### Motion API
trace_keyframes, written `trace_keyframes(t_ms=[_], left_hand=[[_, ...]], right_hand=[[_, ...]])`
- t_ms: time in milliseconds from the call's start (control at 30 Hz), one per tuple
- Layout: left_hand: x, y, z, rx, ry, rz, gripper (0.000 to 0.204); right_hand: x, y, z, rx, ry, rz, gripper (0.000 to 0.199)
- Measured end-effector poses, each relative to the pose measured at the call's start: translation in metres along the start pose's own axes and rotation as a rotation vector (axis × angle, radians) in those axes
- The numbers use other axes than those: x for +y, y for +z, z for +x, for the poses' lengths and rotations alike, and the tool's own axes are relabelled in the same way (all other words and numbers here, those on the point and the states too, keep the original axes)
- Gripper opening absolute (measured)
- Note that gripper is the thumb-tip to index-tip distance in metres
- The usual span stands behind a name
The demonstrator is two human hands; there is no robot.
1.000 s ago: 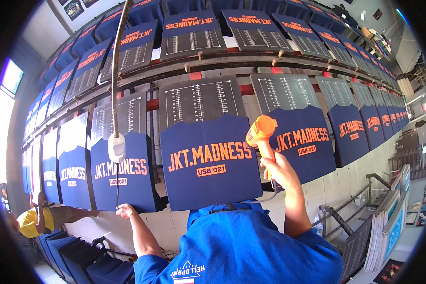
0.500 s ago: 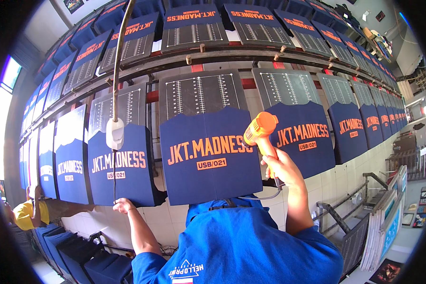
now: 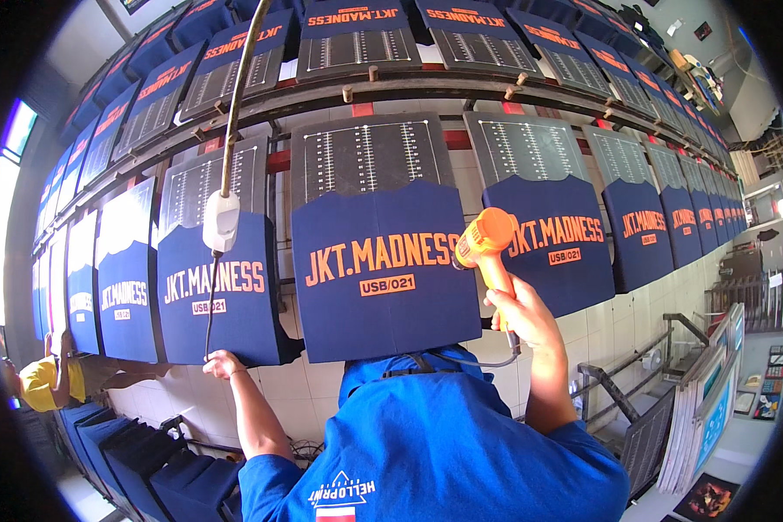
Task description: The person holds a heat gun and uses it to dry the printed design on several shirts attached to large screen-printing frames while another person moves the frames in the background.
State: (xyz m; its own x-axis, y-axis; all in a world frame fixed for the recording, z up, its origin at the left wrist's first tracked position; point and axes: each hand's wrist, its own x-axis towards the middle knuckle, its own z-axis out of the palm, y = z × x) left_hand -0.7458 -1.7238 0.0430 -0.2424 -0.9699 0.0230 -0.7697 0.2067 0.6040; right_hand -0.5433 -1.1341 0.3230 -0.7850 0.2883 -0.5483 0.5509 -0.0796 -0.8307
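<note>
right hand: clenched on orange heat gun, nozzle at the centre navy shirt, 3 o'clock edge
left hand: grips left shirt hem, 6 o'clock
progress: mid-row, centre print likely being dried; right-side shirts unclear

Hanging white plug and cable block gap between left navy boards; space below boards open

Daylight was bright and even. A window at far left glared, blown white. Fisheye bent the rails hard toward a black rim. Centre sharp; edges softened, faint colour fringing.
</note>
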Motion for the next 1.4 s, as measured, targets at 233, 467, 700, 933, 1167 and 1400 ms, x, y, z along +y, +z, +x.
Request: trace_keyframes(t_ms=[233, 467, 700, 933, 1167, 1400], left_hand=[[0.002, -0.006, -0.003, 0.005, 0.017, 0.011, 0.047], [0.007, -0.009, -0.01, 0.003, 0.025, 0.017, 0.048], [-0.018, -0.011, 0.033, -0.059, 0.132, 0.218, 0.056], [-0.002, -0.032, 0.184, -0.059, 0.616, 0.21, 0.049], [0.052, -0.052, 0.312, -0.101, 0.45, -0.03, 0.057], [0.077, -0.046, 0.338, -0.438, 0.43, -0.369, 0.044]], right_hand=[[0.004, 0.01, 0.014, -0.074, -0.049, 0.048, 0.031], [-0.008, 0.017, 0.037, -0.036, -0.085, 0.048, 0.033], [-0.021, 0.021, 0.054, -0.093, -0.093, 0.064, 0.033], [-0.033, 0.024, 0.054, -0.128, -0.094, 0.058, 0.033], [-0.034, 0.041, 0.056, -0.071, -0.086, 0.069, 0.032], [-0.031, 0.057, 0.057, 0.024, -0.104, 0.053, 0.034]])
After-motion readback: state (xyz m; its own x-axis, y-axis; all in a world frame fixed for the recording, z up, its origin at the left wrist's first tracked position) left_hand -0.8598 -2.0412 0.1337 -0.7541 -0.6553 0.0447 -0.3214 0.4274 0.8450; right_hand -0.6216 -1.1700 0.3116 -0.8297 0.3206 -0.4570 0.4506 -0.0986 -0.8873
